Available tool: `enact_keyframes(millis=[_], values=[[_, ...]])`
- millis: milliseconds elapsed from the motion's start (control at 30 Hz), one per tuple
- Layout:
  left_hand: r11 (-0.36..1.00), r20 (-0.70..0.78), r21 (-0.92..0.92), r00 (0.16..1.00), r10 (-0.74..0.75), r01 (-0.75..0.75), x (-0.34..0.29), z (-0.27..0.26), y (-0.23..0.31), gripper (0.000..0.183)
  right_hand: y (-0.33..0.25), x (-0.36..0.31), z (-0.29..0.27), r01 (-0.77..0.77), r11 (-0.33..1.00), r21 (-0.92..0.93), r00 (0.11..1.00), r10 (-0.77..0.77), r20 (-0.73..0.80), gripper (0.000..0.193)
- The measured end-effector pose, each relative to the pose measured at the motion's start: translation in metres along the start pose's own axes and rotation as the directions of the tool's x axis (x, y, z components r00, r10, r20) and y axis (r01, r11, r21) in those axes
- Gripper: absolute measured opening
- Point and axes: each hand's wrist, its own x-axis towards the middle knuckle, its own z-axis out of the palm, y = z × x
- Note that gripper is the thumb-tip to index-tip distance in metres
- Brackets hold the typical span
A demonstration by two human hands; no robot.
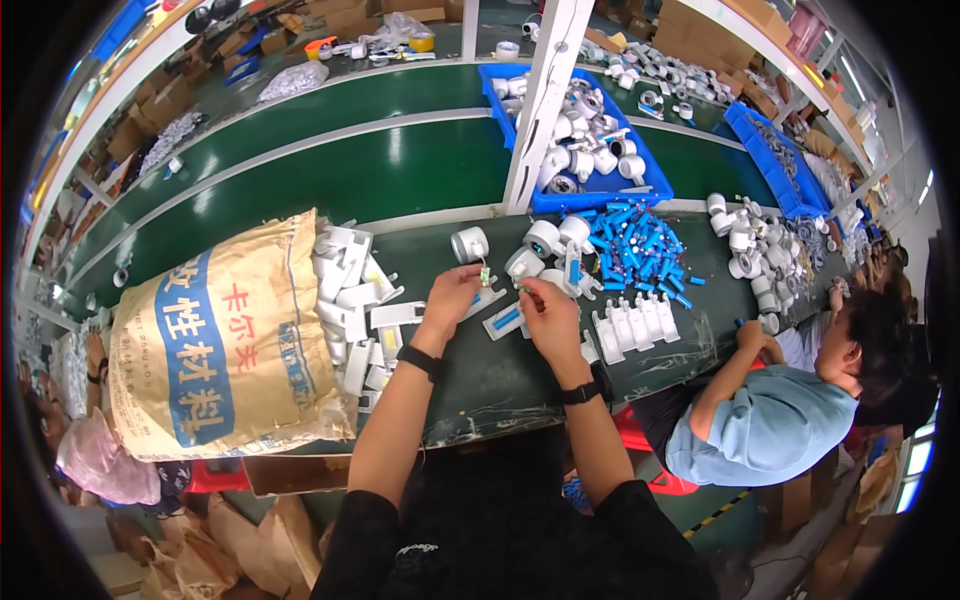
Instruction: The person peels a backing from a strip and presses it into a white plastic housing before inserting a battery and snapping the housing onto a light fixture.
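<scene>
My left hand (452,302) is closed, pinching a small green circuit board (486,276) at its fingertips. Just to the right, my right hand (552,318) is also closed, its thumb and fingertips together on something too small to make out. Below and between the hands, a white plastic housing with a blue cylindrical battery (507,319) lies on the dark green worktop (490,400). White round lamp heads (469,245) sit just beyond my fingers, several of them clustered near the right hand. A pile of blue batteries (640,248) spreads farther right.
A large paper sack (265,350) lies at left, with loose white housings (384,316) by its mouth. White housings (635,326) stand in a row on the right. A blue bin (648,197) of lamp heads is beyond an upright white post (545,100). A co-worker (770,425) sits at right.
</scene>
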Motion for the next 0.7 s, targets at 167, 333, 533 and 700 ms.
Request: enact_keyframes(millis=[167, 333, 533, 700], values=[[0.968, -0.099, 0.235, 0.988, 0.117, -0.091, -0.009, 0.005, 0.005, 0.037, -0.004, -0.002, 0.001, -0.085, 0.996, 0.034, 0.996, 0.083, 0.031, 0.021], [0.758, -0.130, 0.622, 0.928, 0.349, -0.198, -0.017, 0.010, 0.008, 0.033, -0.001, -0.003, 0.005, -0.145, 0.983, 0.109, 0.989, 0.141, 0.044, 0.017], [0.699, -0.124, 0.662, 0.879, 0.460, -0.272, -0.020, 0.010, -0.001, 0.031, 0.011, -0.005, 0.009, -0.190, 0.959, 0.210, 0.979, 0.169, 0.110, 0.014], [0.707, -0.126, 0.669, 0.902, 0.413, -0.231, -0.020, 0.012, -0.002, 0.032, 0.008, -0.004, 0.011, -0.282, 0.901, 0.329, 0.959, 0.259, 0.110, 0.012]])
